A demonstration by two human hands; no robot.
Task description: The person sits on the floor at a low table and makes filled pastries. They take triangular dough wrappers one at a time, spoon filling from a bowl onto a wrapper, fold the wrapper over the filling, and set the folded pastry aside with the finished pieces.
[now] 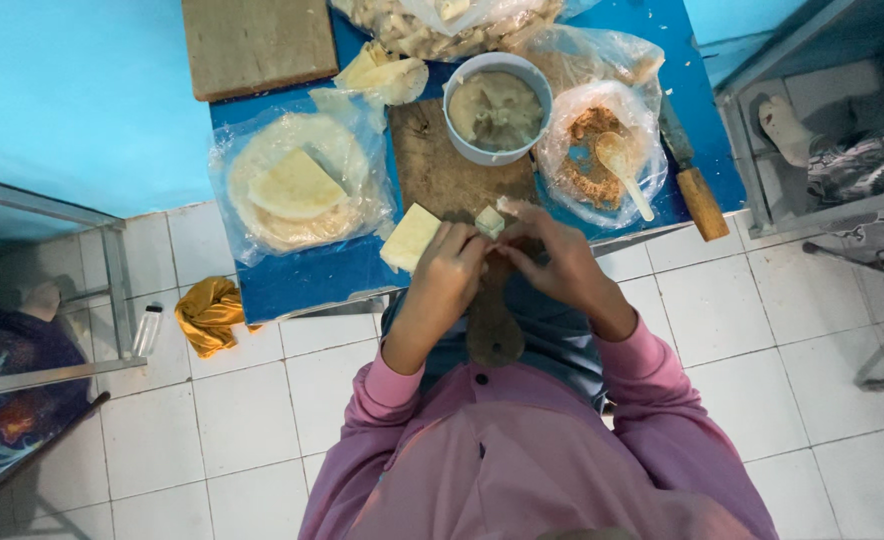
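My left hand (445, 275) and my right hand (552, 260) meet over the near end of a brown wooden board (442, 170) on a blue table (292, 275). Both pinch a small pale folded wrapper parcel (489, 220) between their fingertips. A folded pale parcel (409, 237) lies just left of my left hand at the board's corner. Behind the hands stands a light bowl (498, 108) of beige filling. The board's handle (493, 330) hangs down over my lap.
A stack of round wrappers (297, 185) lies in clear plastic at left. A bag of brown crumbs with a plastic spoon (622, 170) sits right, next to a wooden-handled knife (697, 195). Another board (258, 42) lies behind. A yellow cloth (207, 312) rests on the tiled floor.
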